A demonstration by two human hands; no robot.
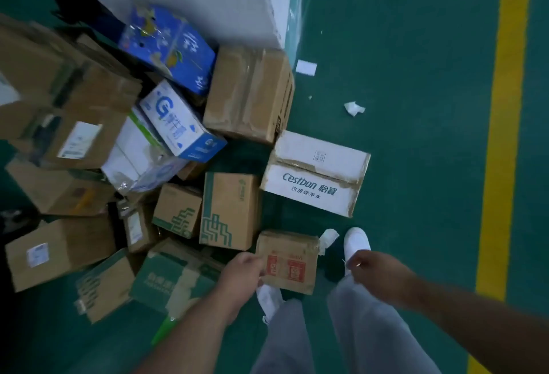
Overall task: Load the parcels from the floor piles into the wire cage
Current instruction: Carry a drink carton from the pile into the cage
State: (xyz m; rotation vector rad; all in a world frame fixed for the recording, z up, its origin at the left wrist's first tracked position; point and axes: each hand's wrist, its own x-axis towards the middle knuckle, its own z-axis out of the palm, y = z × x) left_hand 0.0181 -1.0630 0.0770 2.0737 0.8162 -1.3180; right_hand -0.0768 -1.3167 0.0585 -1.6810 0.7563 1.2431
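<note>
Closed parcels (230, 207) heaped on green floor (416, 136), contents hidden, small red-labelled carton (292, 266) at pile's near edge, left hand (242, 275) just beside it, fingers loosely curled, empty, right hand (370, 266) likewise empty above white shoe (356, 238)

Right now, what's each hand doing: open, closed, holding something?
Left hand: curled at the edge of the small brown box; cannot tell if holding.
Right hand: loosely curled, holding nothing, open.
</note>
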